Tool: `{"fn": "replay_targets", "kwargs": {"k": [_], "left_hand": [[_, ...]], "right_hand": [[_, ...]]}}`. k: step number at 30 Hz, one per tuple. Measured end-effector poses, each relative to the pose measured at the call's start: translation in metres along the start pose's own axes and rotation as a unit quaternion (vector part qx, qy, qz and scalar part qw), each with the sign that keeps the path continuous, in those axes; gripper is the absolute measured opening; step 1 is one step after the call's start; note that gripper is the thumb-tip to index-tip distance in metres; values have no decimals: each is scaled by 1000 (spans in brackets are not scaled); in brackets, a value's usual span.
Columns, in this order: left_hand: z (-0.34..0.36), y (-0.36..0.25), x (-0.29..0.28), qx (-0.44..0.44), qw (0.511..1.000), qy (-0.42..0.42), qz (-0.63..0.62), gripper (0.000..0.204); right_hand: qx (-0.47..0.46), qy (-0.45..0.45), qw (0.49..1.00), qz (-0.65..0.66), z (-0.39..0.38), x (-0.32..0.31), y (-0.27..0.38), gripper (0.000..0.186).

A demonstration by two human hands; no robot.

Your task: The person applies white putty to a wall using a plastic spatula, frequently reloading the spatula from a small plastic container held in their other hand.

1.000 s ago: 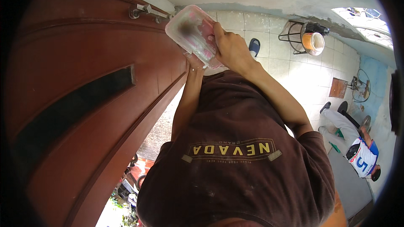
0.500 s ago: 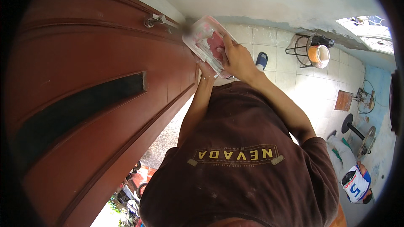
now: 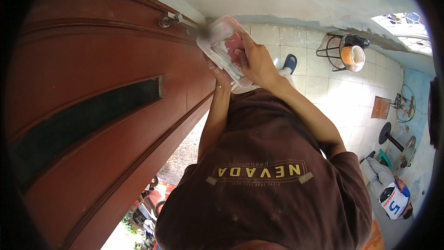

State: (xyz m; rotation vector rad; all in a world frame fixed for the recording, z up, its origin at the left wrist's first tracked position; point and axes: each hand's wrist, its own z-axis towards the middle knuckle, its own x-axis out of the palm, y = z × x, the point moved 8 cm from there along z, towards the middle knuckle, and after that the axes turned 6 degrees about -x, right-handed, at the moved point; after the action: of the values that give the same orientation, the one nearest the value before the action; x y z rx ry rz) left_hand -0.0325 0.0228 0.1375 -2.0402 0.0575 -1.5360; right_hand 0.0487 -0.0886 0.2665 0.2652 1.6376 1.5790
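A shallow pink-rimmed plastic tray (image 3: 206, 50) is held out in front of me, close to the red-brown door. White paste (image 3: 221, 55) is smeared along its inside. My left hand (image 3: 222, 77) supports the tray from below and at its near left side, its fingers mostly hidden. White specks dot that wrist. Over the tray's right side, my right hand (image 3: 260, 64) grips a flat red putty spreader (image 3: 234, 46) lying against the paste. The thumb presses on its face, and the hand covers the spreader's right edge.
At left the panelled door (image 3: 101, 60) has a metal handle (image 3: 170, 19). A round stool (image 3: 336, 51) carries an orange-and-white tub (image 3: 351, 56) at upper right. One foot in a dark slipper (image 3: 290, 62) stands on the tiles. A person (image 3: 393, 194) sits by the right wall.
The tray and both hands have shifted slightly left. The spreader stays in my right hand inside the tray. The seated person has changed posture a little.
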Motion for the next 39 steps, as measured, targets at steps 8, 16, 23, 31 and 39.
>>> {"fn": "replay_targets", "kwargs": {"k": [8,16,23,31,39], "left_hand": [[-2,24,-29,-70,997,-24,-36,76],[-4,32,-6,-81,995,58,-3,75],[0,42,-11,-99,993,54,-24,73],[0,49,-12,-89,993,50,-60,74],[-4,62,-58,-96,975,20,-199,75]], "right_hand": [[51,-20,998,43,-11,10,-8,60],[59,-28,996,68,-16,2,-20,57],[45,-49,995,77,-27,-16,-23,24],[65,-79,994,43,-22,-57,-21,23],[164,-298,799,496,-15,-104,-98,21]]}}
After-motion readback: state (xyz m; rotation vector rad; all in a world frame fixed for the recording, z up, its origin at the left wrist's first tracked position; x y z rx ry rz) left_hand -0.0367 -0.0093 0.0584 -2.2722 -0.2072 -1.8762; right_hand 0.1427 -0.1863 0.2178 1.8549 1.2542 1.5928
